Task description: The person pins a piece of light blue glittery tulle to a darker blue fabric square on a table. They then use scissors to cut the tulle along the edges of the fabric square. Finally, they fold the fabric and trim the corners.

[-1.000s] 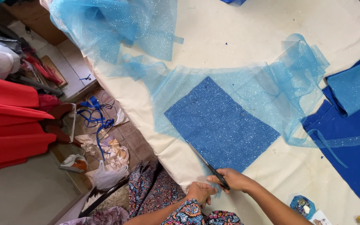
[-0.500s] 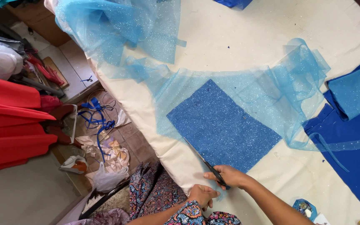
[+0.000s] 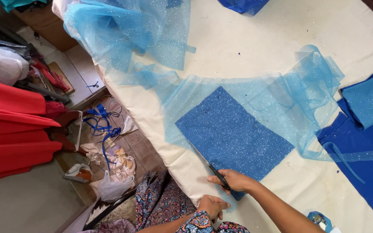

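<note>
at table's edge right hand (image 3: 234, 180) fingers grip scissors (image 3: 210, 165); left hand (image 3: 212, 206) presses tulle (image 3: 238, 90) flat.

Scissors (image 3: 210, 166): dark handles, long thin blades, lying low along the near-left edge of the glitter blue fabric (image 3: 234, 131), tips pointing away. Fabric: dark blue sparkly rectangle, flat on cream bench (image 3: 255, 39), set diagonal, under sheer light-blue tulle (image 3: 255, 92) w/ sparkles, spread & rumpled at far-left.

Scissors (image 3: 210, 166) in right hand (image 3: 235, 179)
</note>
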